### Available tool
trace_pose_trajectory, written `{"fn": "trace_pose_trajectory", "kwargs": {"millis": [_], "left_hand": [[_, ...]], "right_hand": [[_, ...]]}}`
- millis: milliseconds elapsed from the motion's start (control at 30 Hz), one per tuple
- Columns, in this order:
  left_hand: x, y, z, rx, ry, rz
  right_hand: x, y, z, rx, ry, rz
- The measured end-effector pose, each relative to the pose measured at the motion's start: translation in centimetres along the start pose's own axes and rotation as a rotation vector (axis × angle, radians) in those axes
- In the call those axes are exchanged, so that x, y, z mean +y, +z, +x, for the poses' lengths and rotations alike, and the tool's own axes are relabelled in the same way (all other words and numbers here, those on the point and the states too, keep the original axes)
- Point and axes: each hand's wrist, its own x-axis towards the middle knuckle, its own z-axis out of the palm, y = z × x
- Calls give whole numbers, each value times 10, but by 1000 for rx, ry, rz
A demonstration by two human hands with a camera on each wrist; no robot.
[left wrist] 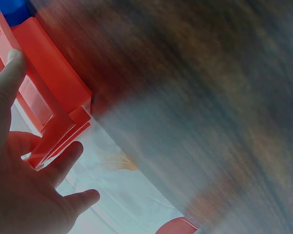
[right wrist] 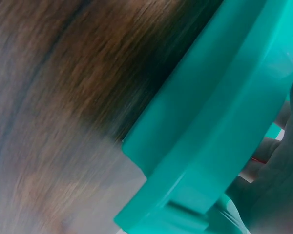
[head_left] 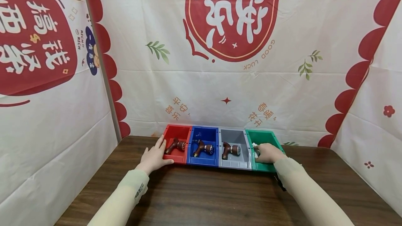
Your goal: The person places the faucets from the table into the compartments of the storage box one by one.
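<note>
My left hand (head_left: 153,158) rests against the left side of the red bin (head_left: 178,127), its fingers spread and fairly straight. In the left wrist view the thumb (left wrist: 15,66) lies over the bin's front edge. My right hand (head_left: 268,153) reaches into the green bin (head_left: 270,135), its fingertips around or beside a small whitish and grey thing (head_left: 257,151), mostly hidden. In the right wrist view the green wall covers part of the fingers (right wrist: 267,148), so their hold is unclear. Brown tap-shaped fittings with ribbed knobs lie in the red, blue and grey bins, such as this brown fitting (head_left: 225,150).
Between the red and green bins stand the blue bin (head_left: 205,129) and the grey bin (head_left: 233,132), side by side in one row. The row sits at the back of a dark wood table (head_left: 201,198). Printed white cloth (head_left: 141,97) hangs behind and at both sides.
</note>
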Motion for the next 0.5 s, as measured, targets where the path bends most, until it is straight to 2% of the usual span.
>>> {"fn": "trace_pose_trajectory", "kwargs": {"millis": [167, 500], "left_hand": [[1, -2, -2, 4, 2, 4], [1, -2, -2, 2, 1, 1]], "right_hand": [[3, 2, 1, 15, -22, 11], [-2, 0, 1, 10, -8, -14]]}}
